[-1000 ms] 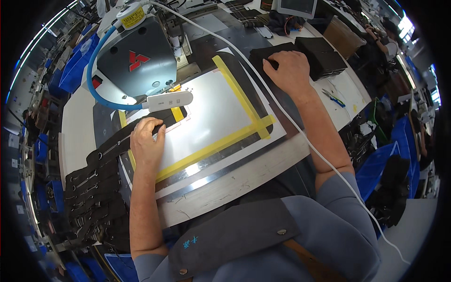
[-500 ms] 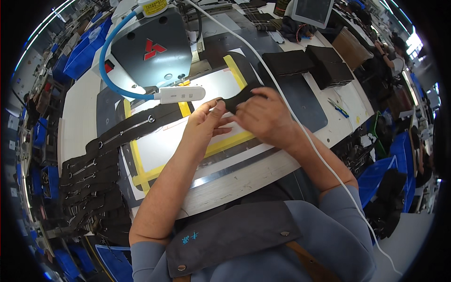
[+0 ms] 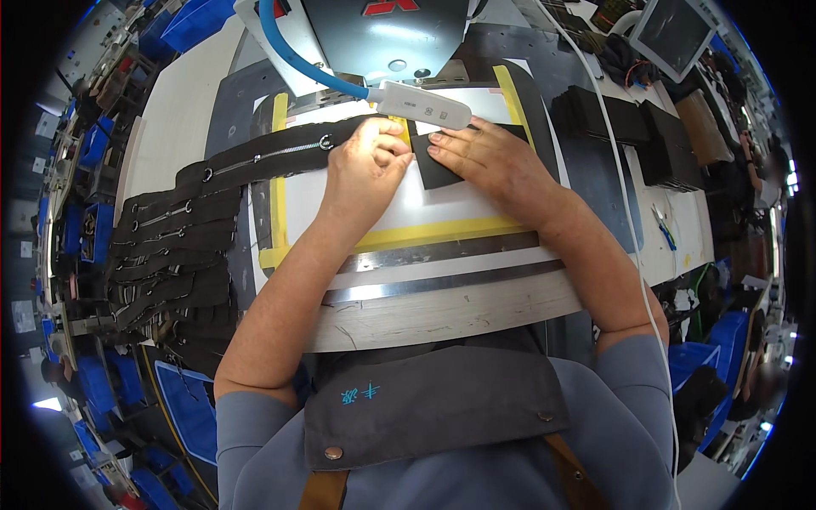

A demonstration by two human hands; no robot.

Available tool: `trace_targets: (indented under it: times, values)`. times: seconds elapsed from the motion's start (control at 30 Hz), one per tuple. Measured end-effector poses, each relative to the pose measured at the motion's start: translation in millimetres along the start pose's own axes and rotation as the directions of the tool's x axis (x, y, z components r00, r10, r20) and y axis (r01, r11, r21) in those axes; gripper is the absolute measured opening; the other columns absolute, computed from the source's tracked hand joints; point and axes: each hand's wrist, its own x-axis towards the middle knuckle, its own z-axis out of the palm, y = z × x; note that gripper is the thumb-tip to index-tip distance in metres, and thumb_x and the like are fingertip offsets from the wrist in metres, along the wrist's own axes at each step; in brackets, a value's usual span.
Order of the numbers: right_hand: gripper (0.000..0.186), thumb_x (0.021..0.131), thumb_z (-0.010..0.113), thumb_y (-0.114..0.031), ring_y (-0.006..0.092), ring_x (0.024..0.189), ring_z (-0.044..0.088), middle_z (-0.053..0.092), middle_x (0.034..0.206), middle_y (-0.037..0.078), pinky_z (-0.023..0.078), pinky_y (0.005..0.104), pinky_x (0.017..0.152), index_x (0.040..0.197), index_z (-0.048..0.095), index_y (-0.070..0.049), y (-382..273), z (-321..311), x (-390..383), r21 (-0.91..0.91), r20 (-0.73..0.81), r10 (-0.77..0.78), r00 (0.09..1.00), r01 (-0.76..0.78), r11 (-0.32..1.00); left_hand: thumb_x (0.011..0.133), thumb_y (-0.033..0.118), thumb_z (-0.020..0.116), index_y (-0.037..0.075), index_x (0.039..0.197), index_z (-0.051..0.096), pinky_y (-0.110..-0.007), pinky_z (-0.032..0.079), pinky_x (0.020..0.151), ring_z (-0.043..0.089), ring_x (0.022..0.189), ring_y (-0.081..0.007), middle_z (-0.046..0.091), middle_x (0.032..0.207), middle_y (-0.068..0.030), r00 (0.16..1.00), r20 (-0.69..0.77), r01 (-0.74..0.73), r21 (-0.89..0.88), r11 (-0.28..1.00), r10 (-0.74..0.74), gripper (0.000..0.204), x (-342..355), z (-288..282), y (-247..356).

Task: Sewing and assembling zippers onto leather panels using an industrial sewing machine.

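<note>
A white board with a yellow tape border (image 3: 399, 236) lies on the table under a sewing machine head (image 3: 382, 34). A long black zipper strip with metal rings (image 3: 272, 155) runs from the left onto the board. My left hand (image 3: 367, 170) has curled fingers pinching the strip's right end. Beside it, my right hand (image 3: 491, 160) lies flat with fingers stretched, pressing a small black fabric piece (image 3: 432, 172) onto the board. The two hands almost touch, just below a white oblong device (image 3: 425, 105) on a blue hose (image 3: 293, 59).
A pile of several black zipper strips (image 3: 161, 255) lies at the left. Black stacks (image 3: 599, 115) sit at the right, with a monitor (image 3: 671, 34) behind them. A white cable (image 3: 627, 212) crosses the right side. Blue bins (image 3: 93, 140) line the far left. The table's worn front edge (image 3: 442, 314) is near my apron.
My right hand came back from the black stacks at the right with a black piece. Both hands then met and moved up the board to under the machine head.
</note>
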Motion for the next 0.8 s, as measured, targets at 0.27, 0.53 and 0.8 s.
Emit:
trace_targets:
  times: [0.27,0.53,0.8]
  values:
    - [0.023,0.087,0.06,-0.011,0.0219,0.119,0.062,0.072,0.11,0.004,0.045,0.045,0.106,0.105,0.073,-0.011,27.9,20.2,18.9,-0.161,-0.063,0.049,0.997,-0.058,0.985,0.096,0.026,0.062,0.001,0.134,0.058,-0.044,0.045,0.109,0.06,0.122,-0.0348,0.061,0.132,-0.021,0.957,0.248,-0.262,0.529,0.807,0.148,0.045,14.4,-15.1,-25.1]
    - [0.031,0.088,0.065,-0.015,0.0226,0.115,0.063,0.07,0.119,0.006,0.039,0.0477,0.111,0.116,0.075,-0.023,34.5,33.0,22.7,-0.173,0.007,0.074,0.997,-0.072,0.982,0.098,0.036,0.06,0.01,0.14,0.056,-0.046,0.041,0.113,0.055,0.129,-0.0361,0.055,0.142,-0.0189,0.962,0.227,-0.262,0.619,0.74,0.15,0.05,11.2,-13.6,-30.5]
    - [0.018,0.084,0.063,-0.007,0.0233,0.116,0.063,0.073,0.103,0.005,0.038,0.0539,0.112,0.098,0.074,-0.01,32.7,28.8,27.8,-0.088,-0.031,0.06,0.998,-0.062,0.994,0.094,0.042,0.065,0.024,0.137,0.061,-0.049,0.04,0.113,0.055,0.13,-0.0367,0.054,0.143,-0.0214,0.96,0.242,-0.268,0.636,0.723,0.143,0.048,8.5,-12.1,-28.8]
